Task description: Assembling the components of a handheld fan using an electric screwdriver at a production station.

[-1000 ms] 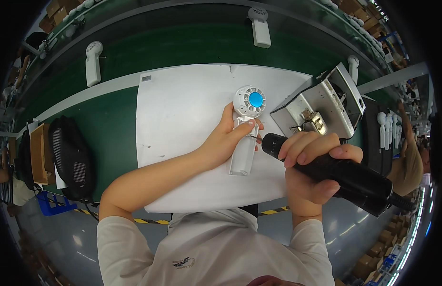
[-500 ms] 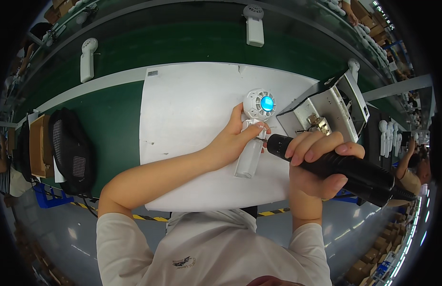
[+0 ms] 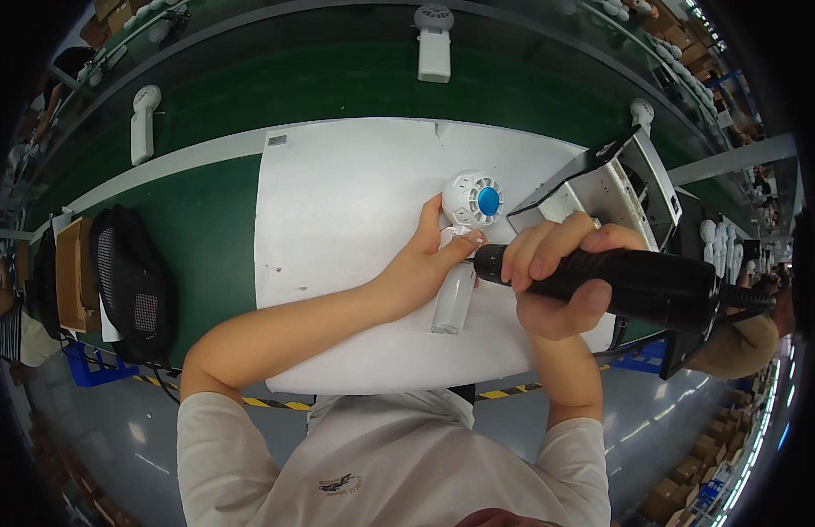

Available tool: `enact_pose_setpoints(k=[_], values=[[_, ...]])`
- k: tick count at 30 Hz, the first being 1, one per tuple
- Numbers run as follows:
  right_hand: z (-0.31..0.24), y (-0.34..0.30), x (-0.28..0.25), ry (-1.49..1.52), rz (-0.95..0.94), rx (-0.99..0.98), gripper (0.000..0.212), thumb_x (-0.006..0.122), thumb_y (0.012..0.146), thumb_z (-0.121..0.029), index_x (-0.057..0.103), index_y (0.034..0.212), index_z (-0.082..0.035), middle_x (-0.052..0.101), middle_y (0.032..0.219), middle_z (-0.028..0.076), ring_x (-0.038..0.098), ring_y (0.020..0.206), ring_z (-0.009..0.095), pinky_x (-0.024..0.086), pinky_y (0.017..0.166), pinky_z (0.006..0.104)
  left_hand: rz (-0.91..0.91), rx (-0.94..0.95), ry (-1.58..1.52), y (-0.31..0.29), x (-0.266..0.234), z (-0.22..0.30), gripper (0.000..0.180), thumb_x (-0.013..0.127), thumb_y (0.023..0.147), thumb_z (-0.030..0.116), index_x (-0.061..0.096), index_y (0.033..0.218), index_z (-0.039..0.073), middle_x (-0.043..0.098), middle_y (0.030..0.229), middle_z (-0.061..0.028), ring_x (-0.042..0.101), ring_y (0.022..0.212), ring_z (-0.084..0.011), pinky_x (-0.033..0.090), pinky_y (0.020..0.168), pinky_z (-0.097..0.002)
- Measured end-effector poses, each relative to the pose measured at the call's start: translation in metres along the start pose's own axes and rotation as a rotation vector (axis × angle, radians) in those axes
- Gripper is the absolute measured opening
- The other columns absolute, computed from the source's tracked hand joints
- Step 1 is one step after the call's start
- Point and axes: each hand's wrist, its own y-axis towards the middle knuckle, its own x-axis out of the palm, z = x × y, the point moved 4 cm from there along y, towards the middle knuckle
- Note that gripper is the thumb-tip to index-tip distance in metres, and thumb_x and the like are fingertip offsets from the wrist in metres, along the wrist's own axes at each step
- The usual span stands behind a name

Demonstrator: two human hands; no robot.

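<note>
Head view. One white handheld fan (image 3: 460,202), blue disc (image 3: 488,201) at its hub, is gripped near the neck by the left hand (image 3: 429,263), over the white mat (image 3: 337,193). One black power screwdriver (image 3: 640,285) is clasped by the right hand (image 3: 561,277), its nose pointed at the fan's handle beside the left thumb; contact cannot be told. One metal box (image 3: 608,193) is placed right of the fan. Three similar fans (image 3: 434,57) are set out beyond the mat.

A factory workshop, as the green conveyor belt (image 3: 320,98), striped floor tape (image 3: 510,392) and cartons (image 3: 669,499) show.
</note>
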Motion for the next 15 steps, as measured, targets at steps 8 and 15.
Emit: enact_pose_setpoints(k=[8,15], values=[[-0.047,0.028,-0.021,-0.06,0.091,0.063,0.022,0.05,0.094,-0.026,0.043,0.105,-0.008,0.047,0.066,0.007,0.046,0.043,0.015,0.041,0.038,0.0275,-0.044,-0.113,-0.201,0.0,0.002,0.009,0.065,0.054,0.096,0.022,0.009,0.143,0.012,0.052,0.12,-0.0153,0.06,0.092,-0.019,0.053,0.072,-0.0307],[-0.074,0.028,-0.029,-0.68,0.234,-0.166,0.019,0.051,0.09,-0.018,0.041,0.101,-0.007,0.048,0.06,0.009,0.045,0.04,0.015,0.042,0.038,0.0247,-0.093,-0.114,-0.216,0.004,0.007,0.003,0.057,0.05,0.099,0.026,0.012,0.141,0.019,0.054,0.113,-0.0113,0.06,0.091,-0.0181,0.055,0.072,-0.0334]])
